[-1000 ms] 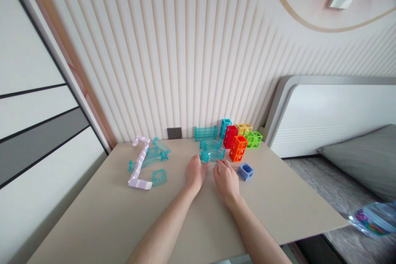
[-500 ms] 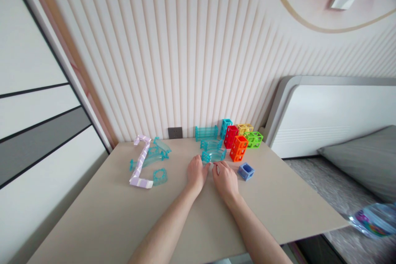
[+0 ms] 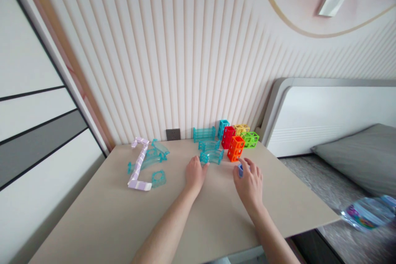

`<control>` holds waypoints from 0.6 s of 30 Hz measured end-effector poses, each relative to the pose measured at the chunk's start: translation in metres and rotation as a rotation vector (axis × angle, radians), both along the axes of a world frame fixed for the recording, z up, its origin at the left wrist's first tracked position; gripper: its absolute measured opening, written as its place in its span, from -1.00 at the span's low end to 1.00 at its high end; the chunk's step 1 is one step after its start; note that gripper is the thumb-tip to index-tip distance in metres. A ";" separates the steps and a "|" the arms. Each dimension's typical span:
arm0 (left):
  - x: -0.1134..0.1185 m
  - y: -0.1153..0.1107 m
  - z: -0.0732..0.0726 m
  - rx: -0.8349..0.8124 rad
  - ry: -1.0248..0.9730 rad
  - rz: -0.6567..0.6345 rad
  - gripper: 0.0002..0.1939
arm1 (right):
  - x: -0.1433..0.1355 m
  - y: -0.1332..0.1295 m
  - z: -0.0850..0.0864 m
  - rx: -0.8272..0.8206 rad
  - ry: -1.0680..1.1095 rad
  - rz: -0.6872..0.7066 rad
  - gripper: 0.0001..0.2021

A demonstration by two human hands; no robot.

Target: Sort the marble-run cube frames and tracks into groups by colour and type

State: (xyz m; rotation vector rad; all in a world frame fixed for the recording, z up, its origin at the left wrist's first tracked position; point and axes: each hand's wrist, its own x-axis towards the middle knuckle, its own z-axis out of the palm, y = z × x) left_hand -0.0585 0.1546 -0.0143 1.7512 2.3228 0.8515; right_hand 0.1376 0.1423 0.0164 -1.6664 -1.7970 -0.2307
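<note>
My left hand is closed at the near end of a small translucent teal piece, gripping it by its edge. A curved teal track piece lies right beside that piece. My right hand is over a small blue hollow block, its thumb and fingers spread around it. Part of the block is hidden under the fingers, and a firm grip does not show. Just behind my right hand stands an orange block stack.
Behind are red, green, yellow and teal blocks and a straight teal track. At left lie a folded purple-and-white strip, teal tracks and a square teal piece. A fluted wall bounds the table.
My right hand has moved right, from beside my left hand to the blue block, and its fingers have spread. My left hand stays at the small teal piece. The view has shifted slightly.
</note>
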 end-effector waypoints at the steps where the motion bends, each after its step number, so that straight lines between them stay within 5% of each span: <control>1: 0.000 0.001 -0.001 0.002 0.003 0.000 -0.68 | 0.009 0.000 -0.003 -0.020 -0.016 -0.042 -0.58; 8: -0.001 0.003 -0.003 0.006 0.030 0.010 -0.66 | 0.030 0.008 -0.026 -0.140 -0.034 -0.001 -0.57; 18: -0.004 -0.015 0.003 0.083 0.128 -0.048 -0.64 | 0.021 0.013 -0.018 -0.088 -0.038 -0.078 -0.55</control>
